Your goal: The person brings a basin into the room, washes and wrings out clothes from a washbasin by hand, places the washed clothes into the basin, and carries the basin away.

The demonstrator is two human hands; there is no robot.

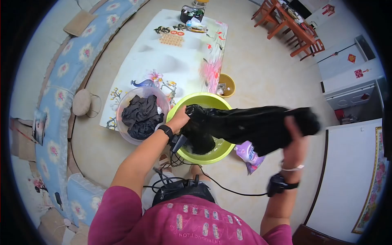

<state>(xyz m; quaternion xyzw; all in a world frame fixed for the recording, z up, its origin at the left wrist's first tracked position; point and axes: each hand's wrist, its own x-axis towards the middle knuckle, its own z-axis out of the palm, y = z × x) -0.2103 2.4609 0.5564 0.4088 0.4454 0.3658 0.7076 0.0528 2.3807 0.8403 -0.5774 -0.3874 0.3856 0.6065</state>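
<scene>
A dark, wet-looking black garment (249, 124) is stretched sideways over a yellow-green basin (223, 153). My left hand (179, 121) grips one bunched end above the basin's left rim, and part of the cloth hangs down into the water (218, 146). Out beyond the right rim, my right hand (295, 141) is closed around the other end, with hand and cloth smeared by motion. To the left, a clear plastic tub (122, 116) holds a heap of dark clothes (143, 116). A purple detergent bag (248, 156) lies on the floor below the stretched garment.
A long table with a floral cover (163, 61) stands ahead, bearing a black basket (192, 14) at its far end. By its right side is a yellow bin (228, 83). A blue floral sofa (61, 98) runs along the left. Black cables (228, 192) hang between my wrists and waist.
</scene>
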